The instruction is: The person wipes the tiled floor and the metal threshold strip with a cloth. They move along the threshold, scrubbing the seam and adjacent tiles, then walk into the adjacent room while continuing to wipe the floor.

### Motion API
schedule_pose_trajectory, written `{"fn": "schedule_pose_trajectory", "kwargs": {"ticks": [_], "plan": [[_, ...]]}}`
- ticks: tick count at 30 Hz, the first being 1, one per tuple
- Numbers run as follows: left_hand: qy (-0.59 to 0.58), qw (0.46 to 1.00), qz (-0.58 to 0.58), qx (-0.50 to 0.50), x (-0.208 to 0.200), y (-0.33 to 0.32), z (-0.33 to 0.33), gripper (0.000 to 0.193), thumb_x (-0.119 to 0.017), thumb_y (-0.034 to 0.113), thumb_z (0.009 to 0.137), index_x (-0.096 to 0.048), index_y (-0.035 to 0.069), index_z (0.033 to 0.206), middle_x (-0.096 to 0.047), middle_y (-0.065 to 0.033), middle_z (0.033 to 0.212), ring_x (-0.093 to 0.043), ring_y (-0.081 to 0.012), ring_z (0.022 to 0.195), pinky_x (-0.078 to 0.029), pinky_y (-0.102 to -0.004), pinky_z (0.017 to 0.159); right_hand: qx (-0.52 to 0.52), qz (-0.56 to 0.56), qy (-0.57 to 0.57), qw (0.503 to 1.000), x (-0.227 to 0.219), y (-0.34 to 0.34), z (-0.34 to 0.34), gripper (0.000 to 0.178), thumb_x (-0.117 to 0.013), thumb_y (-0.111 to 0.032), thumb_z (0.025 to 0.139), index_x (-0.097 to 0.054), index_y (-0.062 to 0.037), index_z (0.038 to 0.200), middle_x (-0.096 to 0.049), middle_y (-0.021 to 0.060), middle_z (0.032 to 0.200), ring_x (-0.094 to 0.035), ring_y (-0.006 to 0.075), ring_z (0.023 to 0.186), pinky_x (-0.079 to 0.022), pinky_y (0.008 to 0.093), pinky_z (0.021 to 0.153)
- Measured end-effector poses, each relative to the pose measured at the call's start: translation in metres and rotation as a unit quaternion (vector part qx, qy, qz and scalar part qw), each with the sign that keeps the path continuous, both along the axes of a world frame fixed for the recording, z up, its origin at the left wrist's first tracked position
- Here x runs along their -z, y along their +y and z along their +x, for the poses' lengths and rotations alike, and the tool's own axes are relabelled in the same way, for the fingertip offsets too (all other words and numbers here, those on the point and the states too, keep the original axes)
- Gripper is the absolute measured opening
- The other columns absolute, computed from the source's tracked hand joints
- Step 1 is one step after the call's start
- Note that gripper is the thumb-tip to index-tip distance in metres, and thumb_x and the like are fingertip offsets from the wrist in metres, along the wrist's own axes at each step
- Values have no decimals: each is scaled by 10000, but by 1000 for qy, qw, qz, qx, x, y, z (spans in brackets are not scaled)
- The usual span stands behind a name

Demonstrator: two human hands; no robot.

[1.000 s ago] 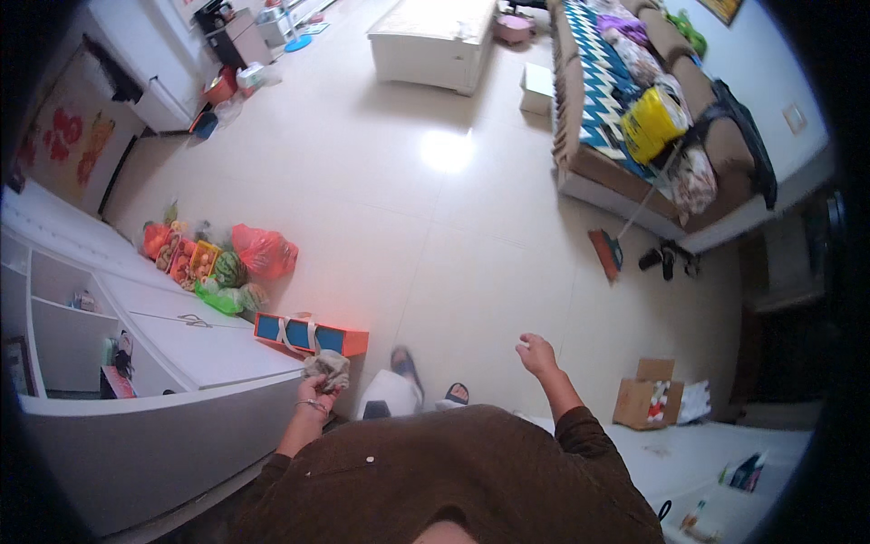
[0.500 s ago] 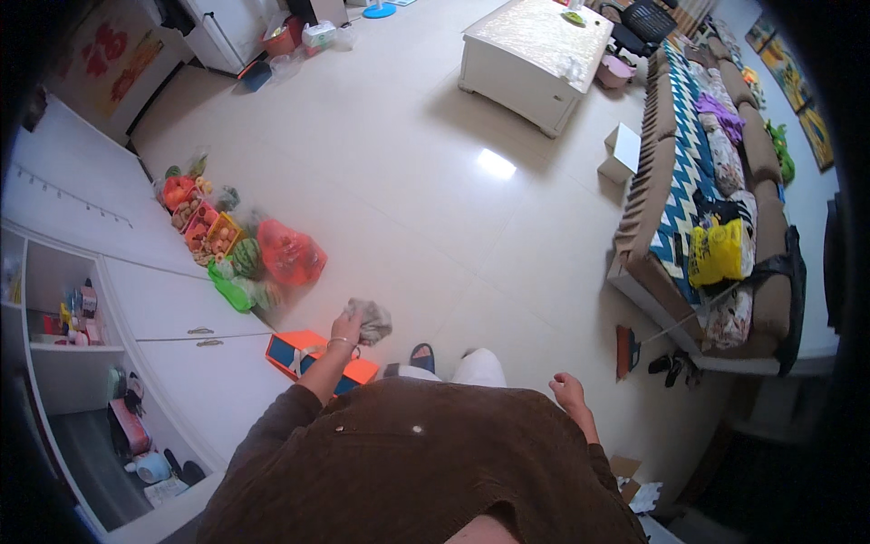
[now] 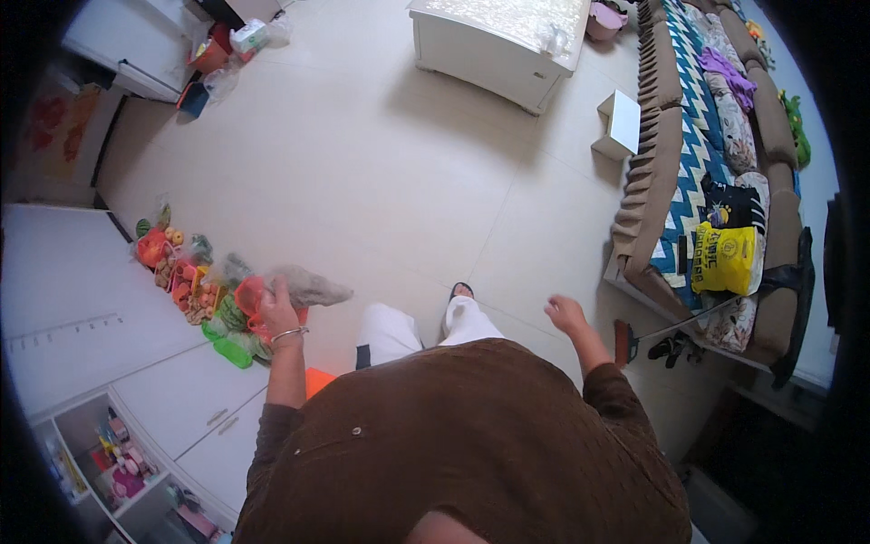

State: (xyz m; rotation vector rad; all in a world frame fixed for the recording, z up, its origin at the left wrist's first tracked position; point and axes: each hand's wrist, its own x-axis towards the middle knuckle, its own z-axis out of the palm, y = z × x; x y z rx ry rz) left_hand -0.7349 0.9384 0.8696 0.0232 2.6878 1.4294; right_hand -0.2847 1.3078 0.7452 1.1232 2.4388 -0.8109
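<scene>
My left hand [image 3: 279,310] is closed around a greyish rag [image 3: 314,286], which trails out to the right of the fingers. Below and behind this hand lie a red plastic bag [image 3: 250,296] and other bagged produce on the floor. My right hand [image 3: 566,313] hangs out to the right over the floor, its fingers curled in, and nothing shows in it. The corner of an orange box [image 3: 318,381] peeks out beside my left forearm, mostly hidden by my brown top.
White cabinets [image 3: 172,385] with open shelves line the left. Baskets of produce [image 3: 192,288] stand along them. At the right are a sofa [image 3: 645,195], a white stool [image 3: 618,125] and a broom [image 3: 625,343]. A white low table [image 3: 485,59] stands ahead.
I have stepped forward, and the surroundings have shifted in view. My left hand has moved left with the rag, now over the produce bags. The orange box has mostly slipped behind my body.
</scene>
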Motion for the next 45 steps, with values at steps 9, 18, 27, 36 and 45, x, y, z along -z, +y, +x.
{"fn": "schedule_pose_trajectory", "kwargs": {"ticks": [9,18,27,36,45], "plan": [[-245,925,289,31,40,155,-144,238,-598,209,908,-594,15,1046,-640,-45,948,-597,-108,827,-484,-254,713,159,-77,108,978,-47,76,-261,363,-596,-244,829,-625,-25,1118,-624,184,1111,-601,322,996,-473,374,876],[-332,908,160,196,59,355,-229,306,-596,217,894,-608,6,1115,-648,-43,953,-590,-109,832,-476,-255,729,195,-130,15,972,-24,98,-305,362,-593,-251,820,-640,-23,1097,-627,198,1106,-577,348,1055,-449,393,919],[-369,857,121,339,75,576,-238,374,-603,243,896,-544,54,1214,-598,-21,1049,-569,-133,976,-495,-292,779,241,-143,6,960,-9,213,-314,351,-606,-252,821,-633,-25,1087,-645,182,1064,-620,320,954,-482,382,853],[-428,873,25,233,113,560,-303,394,-599,240,886,-540,23,1211,-586,-93,1128,-591,-188,955,-530,-315,741,312,-107,-15,944,-4,321,-304,330,-609,-249,816,-637,-32,1063,-650,184,1054,-623,330,960,-487,397,849],[-491,860,-54,125,161,482,-424,335,-603,204,876,-557,33,1160,-600,-68,1012,-608,-183,869,-543,-308,662,322,-99,-28,941,-14,372,-384,330,-606,-260,818,-640,-32,1055,-654,175,1050,-621,321,976,-479,390,864]]}}
